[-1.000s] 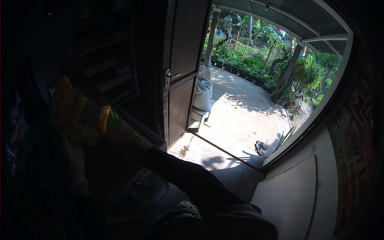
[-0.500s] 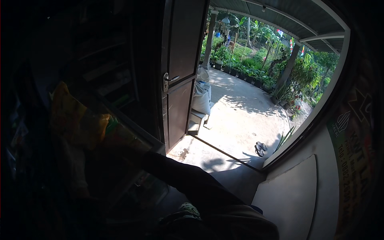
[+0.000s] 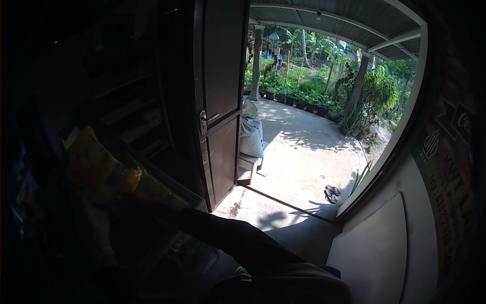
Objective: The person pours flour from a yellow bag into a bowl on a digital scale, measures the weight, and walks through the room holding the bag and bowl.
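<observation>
Our dark sleeve (image 3: 228,235) extends toward yellow packet (image 3: 96,159), left of frame. Hands lost in shadow; whether gripping, we cannot tell. Best we get light, handle packet gently.

Head fisheye, indoors; looks out past near door (image 3: 221,76) onto yard (image 3: 298,157).

Brown door (image 3: 220,76) — open, white sack (image 3: 251,139) on bench (image 3: 246,169), sandals (image 3: 332,194)
</observation>
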Motion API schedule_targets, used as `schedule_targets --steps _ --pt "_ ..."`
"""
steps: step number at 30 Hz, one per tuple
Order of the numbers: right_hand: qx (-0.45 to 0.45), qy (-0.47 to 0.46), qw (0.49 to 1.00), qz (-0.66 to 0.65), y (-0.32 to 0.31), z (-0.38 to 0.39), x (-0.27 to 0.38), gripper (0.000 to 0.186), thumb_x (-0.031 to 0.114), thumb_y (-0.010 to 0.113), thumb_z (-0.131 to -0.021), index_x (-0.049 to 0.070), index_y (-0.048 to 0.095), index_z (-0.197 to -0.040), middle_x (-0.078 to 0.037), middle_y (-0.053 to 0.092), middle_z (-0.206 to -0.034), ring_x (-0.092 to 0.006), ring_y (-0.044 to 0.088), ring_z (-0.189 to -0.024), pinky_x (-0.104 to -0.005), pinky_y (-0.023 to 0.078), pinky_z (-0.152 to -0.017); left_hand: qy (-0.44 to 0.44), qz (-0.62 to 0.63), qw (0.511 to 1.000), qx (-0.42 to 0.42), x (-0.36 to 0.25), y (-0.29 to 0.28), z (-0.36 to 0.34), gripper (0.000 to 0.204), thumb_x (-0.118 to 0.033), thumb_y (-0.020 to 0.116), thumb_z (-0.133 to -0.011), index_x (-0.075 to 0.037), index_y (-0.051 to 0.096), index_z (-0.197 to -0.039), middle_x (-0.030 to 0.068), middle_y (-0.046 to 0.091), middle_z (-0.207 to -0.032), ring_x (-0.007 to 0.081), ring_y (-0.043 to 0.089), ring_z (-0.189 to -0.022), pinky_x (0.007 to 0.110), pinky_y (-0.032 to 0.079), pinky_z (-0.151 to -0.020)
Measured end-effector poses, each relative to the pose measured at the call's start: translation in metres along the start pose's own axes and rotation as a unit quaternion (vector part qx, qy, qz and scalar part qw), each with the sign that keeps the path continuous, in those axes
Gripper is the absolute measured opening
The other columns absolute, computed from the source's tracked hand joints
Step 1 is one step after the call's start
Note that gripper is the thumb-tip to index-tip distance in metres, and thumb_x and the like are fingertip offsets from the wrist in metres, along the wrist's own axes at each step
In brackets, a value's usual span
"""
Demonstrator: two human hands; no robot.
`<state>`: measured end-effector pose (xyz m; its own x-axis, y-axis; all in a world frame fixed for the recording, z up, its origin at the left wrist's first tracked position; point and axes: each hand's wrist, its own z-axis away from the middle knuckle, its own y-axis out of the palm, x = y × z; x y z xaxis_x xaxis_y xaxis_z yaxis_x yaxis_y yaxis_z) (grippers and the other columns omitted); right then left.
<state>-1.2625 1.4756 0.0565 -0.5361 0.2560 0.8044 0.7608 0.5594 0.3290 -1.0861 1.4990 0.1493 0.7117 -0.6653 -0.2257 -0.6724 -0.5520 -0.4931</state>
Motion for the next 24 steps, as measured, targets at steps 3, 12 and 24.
schedule_targets --steps 3,12,24 --pt "-0.010 -0.081 0.996 -0.026 -0.005 0.001 0.002 0.032 0.036 0.056 -0.095 0.006 0.056 -0.105 -0.004 0.061 -0.090 -0.0178 0.061 -0.081 -0.0336 0.052 -0.071 0.009 -0.023 1.000 0.007 -0.010 -0.002 -0.002 0.052 -0.007 0.065 -0.084 0.003 0.045 -0.131 0.0239 0.052 -0.126 0.0349 0.053 -0.115 0.037 0.042 -0.101" --pt "0.074 -0.099 0.976 -0.177 -0.010 0.038 0.046 0.026 0.032 0.058 -0.094 0.008 0.056 -0.103 -0.005 0.058 -0.093 -0.0189 0.059 -0.088 -0.0354 0.049 -0.078 -0.231 0.862 0.413 0.181 0.009 0.034 -0.004 0.062 -0.049 0.035 -0.100 0.001 0.039 -0.137 0.0164 0.044 -0.140 0.0277 0.040 -0.130 0.039 0.027 -0.111" --pt "0.226 0.059 -0.128 -0.964 0.020 0.195 0.125 0.033 0.024 0.055 -0.095 0.005 0.048 -0.121 -0.009 0.062 -0.099 -0.0227 0.063 -0.089 -0.0322 0.053 -0.080 -0.210 0.751 0.585 0.222 0.014 0.029 0.001 0.077 -0.055 0.022 -0.100 0.012 0.032 -0.137 0.0275 0.043 -0.139 0.0312 0.039 -0.133 0.039 0.024 -0.114"
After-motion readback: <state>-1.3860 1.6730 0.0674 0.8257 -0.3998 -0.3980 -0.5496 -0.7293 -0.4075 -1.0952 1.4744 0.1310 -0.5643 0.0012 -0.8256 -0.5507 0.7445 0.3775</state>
